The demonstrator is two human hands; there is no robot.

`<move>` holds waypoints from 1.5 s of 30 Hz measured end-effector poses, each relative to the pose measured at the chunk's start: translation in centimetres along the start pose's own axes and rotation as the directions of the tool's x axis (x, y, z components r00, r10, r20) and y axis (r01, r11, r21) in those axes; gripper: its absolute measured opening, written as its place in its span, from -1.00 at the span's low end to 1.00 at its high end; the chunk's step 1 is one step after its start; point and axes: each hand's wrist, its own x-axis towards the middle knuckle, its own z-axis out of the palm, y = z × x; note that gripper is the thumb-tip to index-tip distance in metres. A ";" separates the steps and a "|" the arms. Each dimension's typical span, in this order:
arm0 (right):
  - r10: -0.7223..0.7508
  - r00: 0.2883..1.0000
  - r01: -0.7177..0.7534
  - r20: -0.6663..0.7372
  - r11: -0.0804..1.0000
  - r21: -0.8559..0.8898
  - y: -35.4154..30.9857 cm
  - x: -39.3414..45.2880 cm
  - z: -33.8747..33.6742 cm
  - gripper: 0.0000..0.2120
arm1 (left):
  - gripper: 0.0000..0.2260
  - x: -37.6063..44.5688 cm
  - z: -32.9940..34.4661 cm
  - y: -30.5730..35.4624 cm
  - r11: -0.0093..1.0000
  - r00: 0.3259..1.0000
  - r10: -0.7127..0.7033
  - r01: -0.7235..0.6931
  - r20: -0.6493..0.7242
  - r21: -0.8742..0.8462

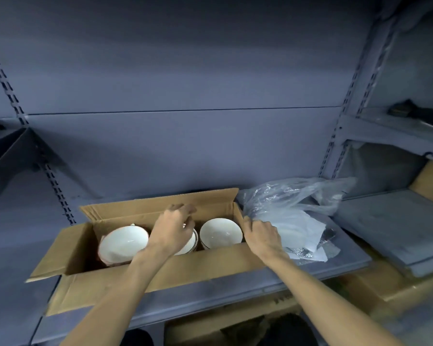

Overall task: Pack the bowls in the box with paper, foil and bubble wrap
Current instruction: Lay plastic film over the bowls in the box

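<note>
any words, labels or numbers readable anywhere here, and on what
None can be read.
Dark print on the lower cardboard box under the shelf: too blurred to read.
The open cardboard box with the white bowls: no print shows.
The plastic bag: no print shows.

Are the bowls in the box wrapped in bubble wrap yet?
No, the white bowls sit bare and open-topped in the cardboard box, with the plastic wrap lying outside beside it.
</note>
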 end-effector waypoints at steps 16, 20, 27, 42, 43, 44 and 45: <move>0.329 0.943 -0.245 0.052 0.579 0.778 7.6 11.0 -3.3 -0.63 | -0.66 9.0 7.9 9.4 0.972 0.970 0.201 -0.181 0.138 -0.148; 0.461 0.884 -0.105 -0.078 0.358 0.928 5.6 10.5 -4.1 -0.76 | -0.43 9.8 7.6 9.4 0.965 0.969 0.228 -0.212 0.095 -0.152; 0.256 0.963 0.085 -0.087 0.021 0.996 -2.1 5.0 -6.3 -0.66 | 0.24 9.8 4.5 9.5 0.995 0.969 0.104 -0.101 0.223 -0.025; -0.332 0.937 0.294 -0.112 0.568 0.769 -9.3 0.2 -6.3 -0.61 | -0.75 5.7 -4.7 -0.1 0.972 0.984 -0.165 0.150 -0.071 -0.183; -0.349 0.920 0.378 -0.178 0.666 0.643 -9.0 0.1 -6.2 -0.56 | -0.76 5.2 -5.2 -1.1 0.975 0.985 -0.163 0.152 -0.058 -0.163; -0.396 0.888 0.459 -0.234 0.746 0.482 -8.7 0.3 -5.8 -0.49 | -0.76 4.8 -5.8 -2.2 0.981 0.988 -0.150 0.143 -0.040 -0.133; -0.469 0.847 0.525 -0.251 0.811 0.257 -8.4 0.5 -5.4 -0.39 | -0.75 4.4 -6.3 -3.1 0.988 0.992 -0.125 0.123 -0.017 -0.094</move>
